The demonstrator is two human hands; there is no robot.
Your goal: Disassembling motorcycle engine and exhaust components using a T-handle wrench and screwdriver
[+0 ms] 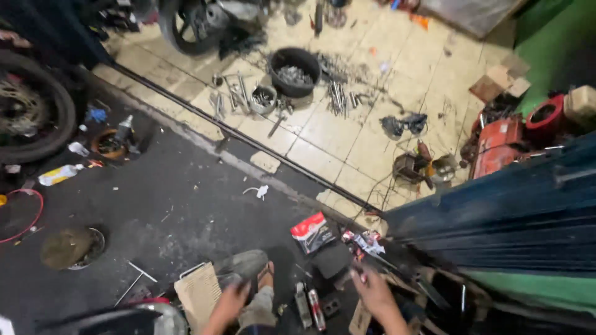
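The right hand (372, 290) pinched a small, light, rigid part just below the red-and-white packet (312, 232); the left hand (231, 304), loosely curled, held nothing beside it.

A dark grey asphalt floor (155, 211) is meeting grimy cream floor tiles (347, 133) along a black metal rail (248, 141) that is running diagonally. A blue corrugated metal shutter (515, 211) is standing at the right, with a green painted wall (549, 37) rising behind it.
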